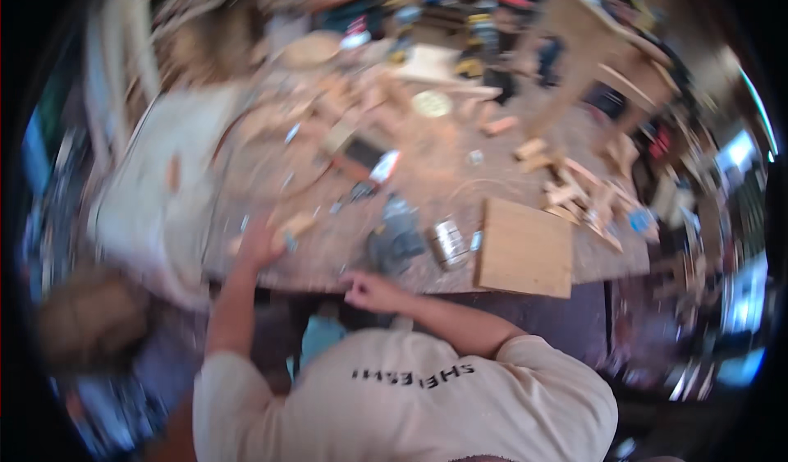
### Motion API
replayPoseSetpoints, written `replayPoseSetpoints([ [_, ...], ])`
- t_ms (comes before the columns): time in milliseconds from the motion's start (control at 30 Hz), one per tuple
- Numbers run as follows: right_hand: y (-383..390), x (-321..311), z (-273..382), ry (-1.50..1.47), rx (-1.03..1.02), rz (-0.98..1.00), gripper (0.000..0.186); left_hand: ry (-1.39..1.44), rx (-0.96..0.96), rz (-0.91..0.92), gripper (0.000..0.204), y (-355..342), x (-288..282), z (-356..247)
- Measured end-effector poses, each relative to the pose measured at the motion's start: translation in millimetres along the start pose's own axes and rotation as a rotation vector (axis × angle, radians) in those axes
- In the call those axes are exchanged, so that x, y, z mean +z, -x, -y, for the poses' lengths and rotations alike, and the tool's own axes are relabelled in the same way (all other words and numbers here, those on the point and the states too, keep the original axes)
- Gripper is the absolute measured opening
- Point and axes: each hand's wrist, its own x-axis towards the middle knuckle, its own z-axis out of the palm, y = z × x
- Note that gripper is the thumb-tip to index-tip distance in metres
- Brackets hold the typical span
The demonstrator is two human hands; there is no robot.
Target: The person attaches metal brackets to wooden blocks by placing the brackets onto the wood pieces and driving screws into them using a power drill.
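My left hand point(261, 244) rests at the front left of the wooden workbench point(328, 277), beside a small pale wood piece point(297, 224). Motion smears its fingers, so its grip is unclear. At the front edge, my right hand point(373, 292) has its fingers curled in, and whatever they may hold is hidden. Just beyond it stands a dark grey-blue power tool point(396, 236), blurred. A small silvery box-shaped item point(449, 244) lies to the right of the tool. Farther right, a flat square wooden board point(525, 249) reaches the bench's front edge.
Wood offcuts point(574, 191) are heaped at the right, with more scattered toward the back. A wooden frame or stool point(574, 43) stands at the far right. A brown-and-dark block point(361, 154) lies mid-bench. A pale sheet-like surface point(168, 183) is at the left.
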Motion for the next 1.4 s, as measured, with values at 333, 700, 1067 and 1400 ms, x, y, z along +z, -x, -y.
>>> replayPoseSetpoints([
  [333,-14,10,-25,0.003,0.091,-0.028,0.040,-0.053,-0.110,0.042,0.053,11,1,-3],
  [700,-80,35,-16,-0.078,0.292,-0.296,0.032,0.454,0.258,0.274,0.073,-64,-31,49],
  [1067,-95,41,-1,-0.006,0.375,-0.435,0.039,0.082,-0.045,-0.023,0.072,-306,12,154],
  [1400,-102,36,-15,-0.240,0.439,-0.575,0.030,0.444,0.036,0.009,0.051,-303,4,148],
])
